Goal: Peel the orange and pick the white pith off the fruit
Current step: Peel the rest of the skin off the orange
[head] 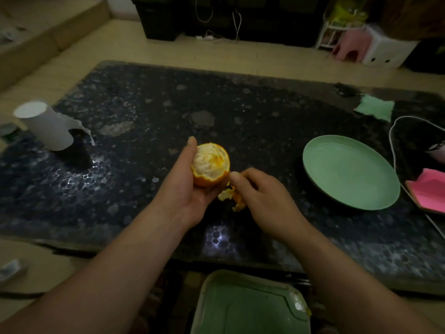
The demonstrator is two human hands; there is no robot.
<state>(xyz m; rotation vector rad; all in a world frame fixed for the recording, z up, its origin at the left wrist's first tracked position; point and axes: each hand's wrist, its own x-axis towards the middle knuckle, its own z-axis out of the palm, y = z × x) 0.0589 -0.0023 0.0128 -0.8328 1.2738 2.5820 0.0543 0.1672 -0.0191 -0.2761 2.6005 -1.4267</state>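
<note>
A partly peeled orange (210, 163) sits in my left hand (186, 189), above the middle of the dark table. Its top shows pale pith; orange skin still wraps its lower half. My left thumb runs up its left side and the fingers cup it from below. My right hand (263, 197) is just right of the fruit, with its fingers curled round a torn strip of peel (231, 196) that hangs down by the orange's lower right edge.
A green plate (349, 172) lies to the right. A white paper roll (45, 126) stands at far left. A green cloth (374, 109), a white cable (395, 162) and a pink item (431, 189) lie at the right edge. A green bin (250, 307) sits below the table's (265, 112) near edge.
</note>
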